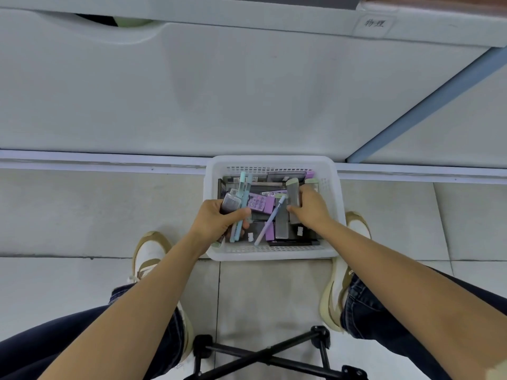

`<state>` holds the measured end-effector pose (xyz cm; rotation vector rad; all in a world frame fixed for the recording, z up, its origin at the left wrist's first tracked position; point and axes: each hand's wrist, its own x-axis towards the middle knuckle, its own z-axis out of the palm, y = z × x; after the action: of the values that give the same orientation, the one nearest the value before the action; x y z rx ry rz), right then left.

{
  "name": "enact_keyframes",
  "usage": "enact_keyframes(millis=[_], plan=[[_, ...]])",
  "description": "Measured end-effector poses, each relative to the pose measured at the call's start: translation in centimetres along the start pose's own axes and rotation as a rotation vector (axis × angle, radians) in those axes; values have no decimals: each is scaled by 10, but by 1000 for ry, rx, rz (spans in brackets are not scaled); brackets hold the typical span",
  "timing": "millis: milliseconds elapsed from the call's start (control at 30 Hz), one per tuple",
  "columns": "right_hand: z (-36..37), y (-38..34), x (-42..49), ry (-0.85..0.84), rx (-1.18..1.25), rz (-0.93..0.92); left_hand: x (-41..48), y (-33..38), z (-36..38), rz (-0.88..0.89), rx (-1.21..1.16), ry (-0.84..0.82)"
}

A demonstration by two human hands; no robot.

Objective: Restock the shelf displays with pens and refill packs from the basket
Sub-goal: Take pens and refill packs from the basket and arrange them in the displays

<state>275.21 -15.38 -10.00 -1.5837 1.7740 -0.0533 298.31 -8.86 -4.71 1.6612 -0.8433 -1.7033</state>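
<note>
A white plastic basket (274,255) sits on the tiled floor between my feet, filled with grey and purple refill packs and loose pens. My left hand (216,219) grips a bunch of items over the basket's left side: two teal pens (243,185) and a grey refill pack (231,202). My right hand (311,207) reaches into the right side and pinches a grey refill pack (293,196) with a pale green end. A lilac pen (270,220) lies slanted between my hands. A purple pack (260,203) lies next to my left hand.
A white shelf base (192,105) rises just behind the basket, with a labelled ledge (374,23) above. A black folding stool frame (269,355) stands under me. My shoes (149,253) flank the basket on the grey floor tiles.
</note>
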Motion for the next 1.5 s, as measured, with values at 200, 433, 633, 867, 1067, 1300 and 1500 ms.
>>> enact_keyframes(millis=[200,433,633,867,1067,1300,1500], plan=[[-35,-23,-3,-276,487,-12,-2,11,1,8,-90,62],[-105,-103,-22,-376,948,-169,-15,83,16,198,-133,148],[-169,-145,-61,-341,849,-439,-57,151,28,439,-184,111],[-251,-182,-110,-206,720,-673,-114,224,37,593,-82,69],[-325,-211,-164,174,665,-833,-159,294,53,759,57,70],[-427,-228,-216,397,698,-1044,-199,372,71,961,9,-44],[-505,-232,-221,765,637,-1047,-200,419,79,1024,45,-29]])
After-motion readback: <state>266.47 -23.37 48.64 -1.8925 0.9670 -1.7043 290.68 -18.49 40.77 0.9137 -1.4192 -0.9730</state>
